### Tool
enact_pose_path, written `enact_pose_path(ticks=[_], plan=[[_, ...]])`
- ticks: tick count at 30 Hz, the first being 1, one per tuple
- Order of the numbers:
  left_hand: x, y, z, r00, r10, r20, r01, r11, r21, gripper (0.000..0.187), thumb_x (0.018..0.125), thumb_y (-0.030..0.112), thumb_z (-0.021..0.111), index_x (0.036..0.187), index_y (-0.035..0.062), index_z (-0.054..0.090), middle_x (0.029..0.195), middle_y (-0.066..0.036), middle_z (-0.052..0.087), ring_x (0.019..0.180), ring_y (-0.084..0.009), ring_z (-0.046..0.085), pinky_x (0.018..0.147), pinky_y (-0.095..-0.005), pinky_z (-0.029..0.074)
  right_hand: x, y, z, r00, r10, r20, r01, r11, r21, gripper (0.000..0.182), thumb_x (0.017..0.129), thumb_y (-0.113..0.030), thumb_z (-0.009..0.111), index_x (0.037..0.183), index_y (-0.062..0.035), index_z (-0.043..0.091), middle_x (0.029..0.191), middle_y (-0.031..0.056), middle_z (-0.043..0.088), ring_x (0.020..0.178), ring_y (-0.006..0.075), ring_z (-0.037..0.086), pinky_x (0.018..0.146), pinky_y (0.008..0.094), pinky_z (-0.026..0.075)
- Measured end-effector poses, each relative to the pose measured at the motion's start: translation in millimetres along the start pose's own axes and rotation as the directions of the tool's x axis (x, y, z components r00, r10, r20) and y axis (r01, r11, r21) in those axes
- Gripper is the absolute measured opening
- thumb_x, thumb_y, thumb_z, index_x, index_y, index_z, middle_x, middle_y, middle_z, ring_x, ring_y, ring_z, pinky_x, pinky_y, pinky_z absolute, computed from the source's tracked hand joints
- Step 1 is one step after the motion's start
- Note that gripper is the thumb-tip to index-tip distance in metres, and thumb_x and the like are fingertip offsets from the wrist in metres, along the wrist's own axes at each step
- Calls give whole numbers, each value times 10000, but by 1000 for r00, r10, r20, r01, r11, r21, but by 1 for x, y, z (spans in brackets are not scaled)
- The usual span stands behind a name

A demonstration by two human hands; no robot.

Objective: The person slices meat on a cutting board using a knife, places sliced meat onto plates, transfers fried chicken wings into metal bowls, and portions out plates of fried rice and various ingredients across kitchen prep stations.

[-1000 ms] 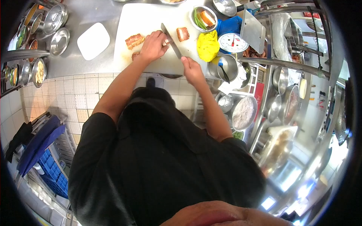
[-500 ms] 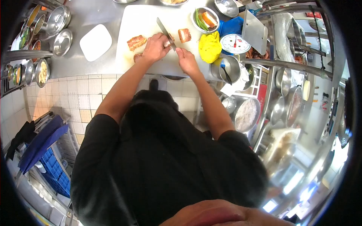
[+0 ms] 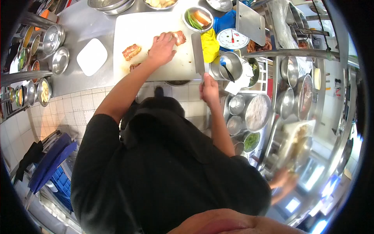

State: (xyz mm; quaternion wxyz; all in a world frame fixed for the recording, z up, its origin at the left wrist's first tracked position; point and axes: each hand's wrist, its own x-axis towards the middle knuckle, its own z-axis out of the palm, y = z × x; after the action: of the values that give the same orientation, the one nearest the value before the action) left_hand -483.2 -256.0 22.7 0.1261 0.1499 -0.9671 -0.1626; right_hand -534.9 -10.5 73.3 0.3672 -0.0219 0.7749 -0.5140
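My left hand (image 3: 162, 47) is over the cutting board (image 3: 148, 25), palm down with its fingers apart. Its fingertips reach the edge of a browned piece of roast pork belly (image 3: 179, 38); what lies under the palm is hidden. More roast pork (image 3: 131, 52) lies to the left on the board, and a further piece (image 3: 134, 67) is partly behind my left forearm. My right hand (image 3: 209, 89) is closed round the handle of a wide-bladed knife (image 3: 198, 54). The blade points away from me along the board's right side, apart from the meat.
A white plate (image 3: 92, 57) lies left of the board. On the right are a bowl (image 3: 190, 26) with green stalks, a yellow cloth (image 3: 209, 45), a dial scale (image 3: 232, 38) and a metal pot (image 3: 233, 64). Another person's blurred hand (image 3: 284, 185) shows at lower right.
My right hand has drawn the knife away from the meat, rightward and nearer my body. My left hand has shifted right along the board to the right-hand pork piece. Another person's hand has appeared.
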Motion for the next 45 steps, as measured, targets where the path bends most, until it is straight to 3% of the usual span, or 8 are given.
enact_pose_path(ticks=[6, 12, 16, 23, 24, 28, 38, 45], plan=[[64, -13, 21, 904, 296, 309, -347, 929, 127, 351, 782, 35, 598, 1121, 128, 603, 1113, -17, 543, 1078, -226, 474, 865, -400, 384, -12, 20, -4, 1000, 16, -9, -15, 999, 32, 425, 1000, -420, 419, 852, -40, 541, 527, 35, 465, 342, 119, 405, 318, 280, 333], [43, -23, 9, 970, 155, 189, -166, 985, 44, 406, 753, 127, 650, 1156, 127, 602, 1051, -61, 571, 1053, -248, 502, 895, -380, 407, -40, 29, -23, 944, 194, 266, -177, 980, -85, 413, 985, -425, 443, 800, -66, 532, 523, 28, 469, 341, 111, 402, 321, 273, 324], [39, -15, -5, 980, -23, 196, 29, 999, -29, 495, 721, 151, 683, 1204, 109, 584, 1052, -106, 564, 1030, -272, 530, 903, -397, 437, -17, 80, -28, 984, 86, 154, -76, 995, -66, 409, 983, -420, 451, 843, -55, 569, 519, 15, 461, 350, 98, 400, 325, 262, 325], [-21, 35, 26, 984, -150, -94, 31, 666, -745, 493, 705, 92, 696, 1171, 53, 540, 1027, -129, 573, 936, -255, 585, 831, -348, 488, -18, 53, -31, 998, -52, -41, 48, 996, -73, 431, 988, -400, 457, 951, -8, 631, 534, 21, 484, 413, 101, 433, 385, 277, 359], [-36, 40, 17, 981, -181, 71, 183, 741, -645, 521, 680, 83, 724, 1160, 44, 526, 1101, -137, 573, 995, -280, 570, 889, -374, 464, -20, 53, -28, 992, -124, -21, 121, 987, -106, 418, 988, -388, 464, 949, -4, 626, 544, 23, 493, 446, 101, 447, 413, 276, 365], [-67, 26, 33, 989, 33, -146, -59, 983, -176, 486, 663, 131, 779, 1091, 46, 564, 1161, -152, 564, 1098, -341, 522, 942, -416, 429, -30, 36, -3, 996, -88, 16, 89, 993, -83, 408, 990, -371, 464, 938, 2, 622, 539, 26, 487, 461, 103, 459, 452, 286, 379], [-63, 10, 24, 980, 155, -122, -191, 901, -389, 391, 670, 110, 760, 1010, 36, 581, 1053, -118, 577, 991, -337, 560, 867, -423, 448, -12, 42, 37, 961, -277, 8, 269, 925, -270, 415, 985, -385, 484, 914, -2, 628, 564, 23, 512, 484, 105, 473, 460, 279, 382], [-54, 4, 31, 982, 178, -58, -186, 898, -399, 324, 690, 107, 720, 973, 39, 577, 1007, -125, 565, 978, -339, 549, 847, -429, 436, -32, 32, 35, 944, -330, 22, 298, 820, -489, 418, 989, -362, 429, 1046, 8, 614, 894, 259, 624, 895, 408, 610, 802, 451, 453]])
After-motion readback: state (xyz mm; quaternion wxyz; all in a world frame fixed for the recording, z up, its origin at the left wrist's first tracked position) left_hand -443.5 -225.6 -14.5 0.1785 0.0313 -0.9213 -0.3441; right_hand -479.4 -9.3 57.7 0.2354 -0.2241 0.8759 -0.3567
